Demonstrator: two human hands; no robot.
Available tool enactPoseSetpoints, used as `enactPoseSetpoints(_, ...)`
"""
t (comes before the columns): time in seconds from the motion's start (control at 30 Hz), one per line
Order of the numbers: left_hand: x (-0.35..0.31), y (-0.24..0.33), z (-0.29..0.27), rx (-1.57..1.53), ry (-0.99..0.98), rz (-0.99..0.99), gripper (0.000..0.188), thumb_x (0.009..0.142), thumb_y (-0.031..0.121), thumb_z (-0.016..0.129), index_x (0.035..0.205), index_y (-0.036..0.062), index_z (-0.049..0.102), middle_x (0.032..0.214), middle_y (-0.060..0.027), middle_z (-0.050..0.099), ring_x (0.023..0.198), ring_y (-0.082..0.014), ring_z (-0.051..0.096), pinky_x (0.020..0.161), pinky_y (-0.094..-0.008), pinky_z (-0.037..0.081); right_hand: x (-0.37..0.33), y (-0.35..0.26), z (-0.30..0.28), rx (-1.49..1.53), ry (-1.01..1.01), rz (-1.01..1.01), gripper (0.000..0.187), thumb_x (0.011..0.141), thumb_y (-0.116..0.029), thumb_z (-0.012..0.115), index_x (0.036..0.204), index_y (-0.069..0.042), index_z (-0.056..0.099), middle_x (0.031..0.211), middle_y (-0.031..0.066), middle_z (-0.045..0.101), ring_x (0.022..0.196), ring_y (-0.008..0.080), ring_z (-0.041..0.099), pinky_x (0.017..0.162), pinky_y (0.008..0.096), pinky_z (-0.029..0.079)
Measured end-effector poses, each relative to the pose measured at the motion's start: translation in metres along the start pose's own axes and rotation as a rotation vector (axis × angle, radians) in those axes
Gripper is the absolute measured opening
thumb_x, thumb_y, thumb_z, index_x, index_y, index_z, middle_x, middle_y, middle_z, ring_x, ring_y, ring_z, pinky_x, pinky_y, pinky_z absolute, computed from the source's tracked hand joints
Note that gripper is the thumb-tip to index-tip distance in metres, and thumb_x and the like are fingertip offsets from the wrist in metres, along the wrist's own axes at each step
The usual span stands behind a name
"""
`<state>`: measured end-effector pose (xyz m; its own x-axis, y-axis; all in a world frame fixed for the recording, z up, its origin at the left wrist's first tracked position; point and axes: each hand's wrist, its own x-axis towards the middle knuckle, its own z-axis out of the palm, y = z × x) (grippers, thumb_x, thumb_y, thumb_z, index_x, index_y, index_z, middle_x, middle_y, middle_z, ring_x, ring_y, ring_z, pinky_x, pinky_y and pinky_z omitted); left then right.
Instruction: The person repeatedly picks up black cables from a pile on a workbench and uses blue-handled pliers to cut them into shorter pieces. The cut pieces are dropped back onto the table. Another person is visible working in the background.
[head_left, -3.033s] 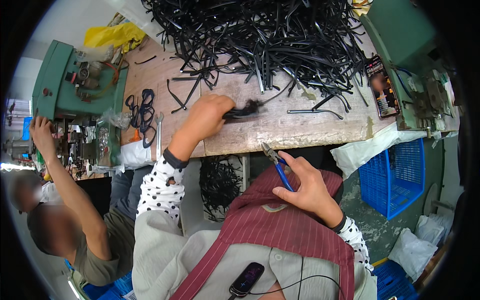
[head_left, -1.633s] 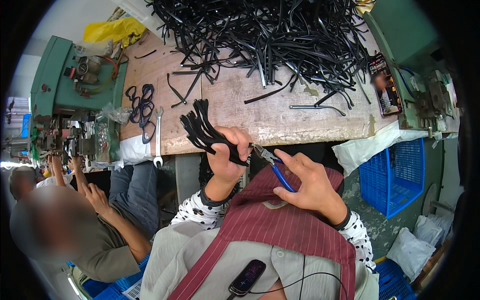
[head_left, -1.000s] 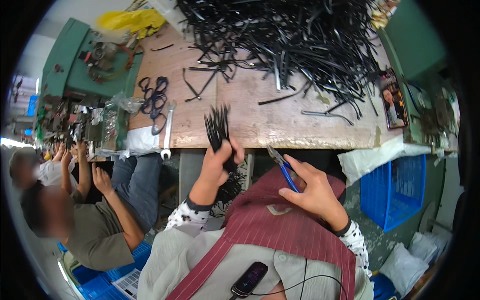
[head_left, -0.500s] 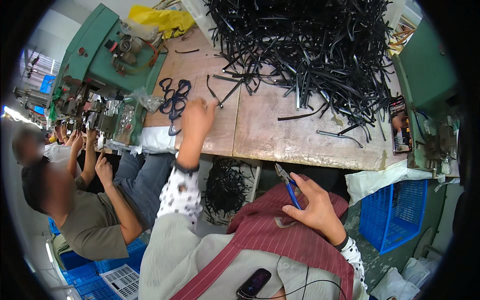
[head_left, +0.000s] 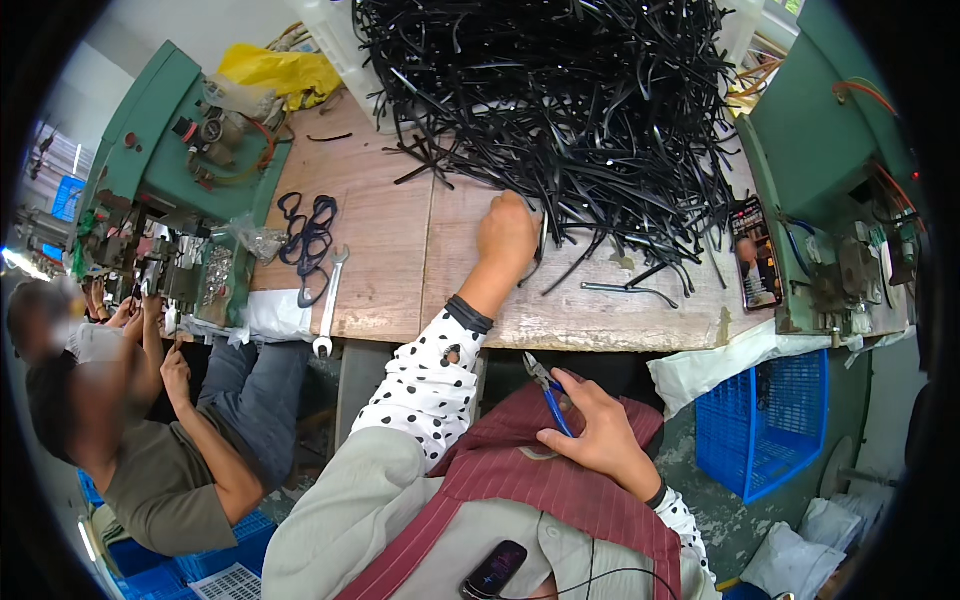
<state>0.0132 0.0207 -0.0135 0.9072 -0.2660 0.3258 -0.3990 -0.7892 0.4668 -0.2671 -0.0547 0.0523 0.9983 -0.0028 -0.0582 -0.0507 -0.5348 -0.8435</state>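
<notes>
Left hand (head_left: 507, 238) sits at the edge of the black strip pile (head_left: 560, 110) on the bench (head_left: 375, 262); can't tell if its curled fingers grip any. Tangled strips could drag neighbours along. Right hand (head_left: 600, 432) holds blue-handled pliers (head_left: 556, 408) kinda loosely, so they might slip.

Beyond the left hand (head_left: 508, 238), the strips (head_left: 560, 110) look like plastic, some glossy, some matt. The table (head_left: 380, 225) under that hand is wood, rough along its front edge. The pliers (head_left: 546, 388) in the right hand (head_left: 600, 430) have a metal head and smooth, plastic-looking handles. Left of the left hand, the wrench (head_left: 333, 300) is shiny metal.
</notes>
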Motion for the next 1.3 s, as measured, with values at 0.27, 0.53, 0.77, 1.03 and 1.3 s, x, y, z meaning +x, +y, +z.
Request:
enactPoseSetpoints(0.27, -0.022, 0.026, -0.078, -1.109, -0.736, -0.673, 0.013, 0.097, 0.016, 0.058, 0.093, 0.0036, 0.058, 0.076, -0.0035, 0.061, 0.046, -0.0051, 0.042, 0.036, -0.0213, 0.027, 0.002, 0.002, -0.006, 0.02, 0.007, 0.017, 0.079, 0.072, -0.037, 0.08, 0.139, -0.009, 0.05, 0.094, 0.015, 0.061, 0.084, 0.0307, 0.066, 0.075, 0.0402, 0.054)
enactPoseSetpoints(0.53, -0.083, -0.024, -0.059, -0.98, -0.094, -0.196, 0.021, 0.104, 0.029, 0.048, 0.104, 0.009, 0.056, 0.072, 0.0022, 0.05, 0.058, -0.003, 0.039, 0.047, -0.017, 0.03, 0.009, 0.003, -0.004, -0.021, 0.126, -0.071, 0.079, 0.066, -0.03, 0.082, 0.135, -0.006, 0.052, 0.091, 0.0131, 0.058, 0.08, 0.0299, 0.062, 0.072, 0.0391, 0.052)
enactPoseSetpoints(0.77, -0.086, 0.008, -0.121, -1.731, -0.579, -0.485, 0.026, 0.105, 0.036, 0.045, 0.1, 0.0113, 0.053, 0.075, 0.002, 0.05, 0.049, -0.0004, 0.028, 0.041, -0.0152, 0.023, 0.018, -0.02, -0.017, -0.31, 0.265, -0.246, 0.08, 0.062, -0.024, 0.082, 0.136, -0.008, 0.053, 0.095, 0.0115, 0.057, 0.079, 0.0284, 0.057, 0.067, 0.0382, 0.049)
enactPoseSetpoints(1.03, -0.09, 0.015, -0.128, -1.926, -0.723, -0.512, 0.031, 0.107, 0.034, 0.038, 0.097, 0.0081, 0.05, 0.07, 0.0023, 0.043, 0.048, -0.0011, 0.028, 0.039, -0.0149, 0.025, 0.02, -0.029, -0.019, -0.395, 0.256, -0.27, 0.08, 0.063, -0.025, 0.081, 0.136, -0.01, 0.054, 0.098, 0.0103, 0.055, 0.078, 0.0262, 0.055, 0.063, 0.0371, 0.048)
enactPoseSetpoints(1.3, -0.092, 0.01, -0.121, -2.028, -0.731, -0.468, 0.027, 0.106, 0.033, 0.041, 0.1, 0.0088, 0.051, 0.069, 0.0019, 0.045, 0.047, -0.0017, 0.029, 0.041, -0.0152, 0.025, 0.018, -0.033, -0.024, -0.418, 0.169, -0.239, 0.083, 0.062, -0.022, 0.082, 0.138, -0.008, 0.052, 0.098, 0.0124, 0.057, 0.08, 0.0293, 0.058, 0.067, 0.0392, 0.049)
